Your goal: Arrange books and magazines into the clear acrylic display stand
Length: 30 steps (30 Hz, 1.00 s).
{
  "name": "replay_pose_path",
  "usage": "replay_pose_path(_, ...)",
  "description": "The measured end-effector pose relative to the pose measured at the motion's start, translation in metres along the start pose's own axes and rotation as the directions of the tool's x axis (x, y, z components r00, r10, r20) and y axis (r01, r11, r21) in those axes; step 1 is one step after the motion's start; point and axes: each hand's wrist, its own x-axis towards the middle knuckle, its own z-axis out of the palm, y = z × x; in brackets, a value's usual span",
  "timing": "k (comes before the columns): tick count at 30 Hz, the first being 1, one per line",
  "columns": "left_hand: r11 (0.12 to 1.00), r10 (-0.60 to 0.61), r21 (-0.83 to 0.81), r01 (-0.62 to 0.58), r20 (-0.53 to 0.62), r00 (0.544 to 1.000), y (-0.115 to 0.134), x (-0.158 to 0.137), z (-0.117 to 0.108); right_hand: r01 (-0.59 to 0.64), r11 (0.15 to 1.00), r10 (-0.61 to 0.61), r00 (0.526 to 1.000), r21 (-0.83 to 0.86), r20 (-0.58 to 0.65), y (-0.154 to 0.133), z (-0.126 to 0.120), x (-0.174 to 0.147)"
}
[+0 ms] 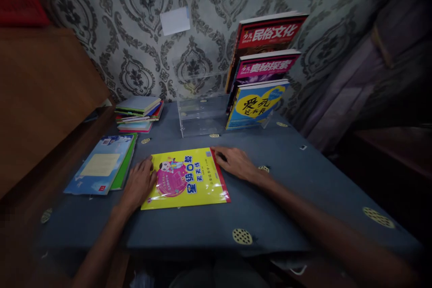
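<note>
A yellow workbook (205, 184) with a pink circle, a cartoon child and a red strip along its right edge lies flat on the cloth-covered table, turned sideways to me. My left hand (140, 182) holds its left edge, fingers bent over the border. At the far right corner, my right hand (234, 162) grips the red strip with thumb and fingers bent. The undersides of both hands' fingertips are hidden.
A clear acrylic book rack (202, 126) stands at the back, with several upright books (258, 103) in its right part. A book stack (138, 114) sits back left. A blue book (101, 164) overlaps a green one (123, 173). A wooden cabinet (43, 99) borders the left side.
</note>
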Motion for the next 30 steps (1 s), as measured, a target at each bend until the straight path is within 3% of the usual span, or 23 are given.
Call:
replay_pose_path(5, 0.998, 0.036, 0.044, -0.037, 0.016, 0.999, -0.003, 0.001, -0.004, 0.029, 0.993, -0.024, 0.999, 0.111, -0.045, 0.021, 0.001, -0.004)
replay_pose_path(8, 0.990, 0.069, 0.119, -0.073, 0.035, 0.997, 0.001, 0.006, -0.010, 0.080, 0.976, -0.049, 0.987, 0.204, -0.150, 0.025, 0.006, -0.002)
replay_pose_path(11, 0.974, 0.081, 0.213, -0.083, 0.016, 0.997, 0.019, 0.014, -0.017, 0.176, 0.944, -0.116, 0.969, 0.278, -0.220, 0.025, 0.011, 0.000)
replay_pose_path(14, 0.977, 0.159, 0.141, -0.159, 0.017, 0.987, 0.051, 0.025, -0.020, 0.224, 0.938, -0.183, 0.968, 0.265, -0.170, 0.025, 0.014, 0.004)
replay_pose_path(17, 0.935, 0.350, -0.075, -0.346, 0.044, 0.936, 0.087, 0.038, -0.015, 0.198, 0.941, -0.166, 0.977, 0.275, -0.134, 0.029, 0.016, 0.011)
replay_pose_path(21, 0.803, 0.575, -0.244, -0.544, 0.080, 0.814, 0.119, 0.057, 0.001, 0.178, 0.911, -0.139, 0.982, 0.373, -0.127, 0.036, 0.017, 0.017)
replay_pose_path(25, 0.766, 0.627, -0.284, -0.577, 0.130, 0.768, 0.133, 0.062, 0.006, 0.153, 0.903, -0.117, 0.987, 0.401, -0.112, 0.035, 0.013, 0.017)
replay_pose_path(28, 0.755, 0.637, -0.336, -0.563, 0.174, 0.751, 0.138, 0.046, -0.002, 0.142, 0.909, -0.116, 0.989, 0.392, -0.090, 0.034, 0.012, 0.015)
replay_pose_path(30, 0.732, 0.667, -0.367, -0.575, 0.208, 0.716, 0.142, 0.028, -0.008, 0.132, 0.916, -0.109, 0.991, 0.379, -0.082, 0.033, 0.013, 0.015)
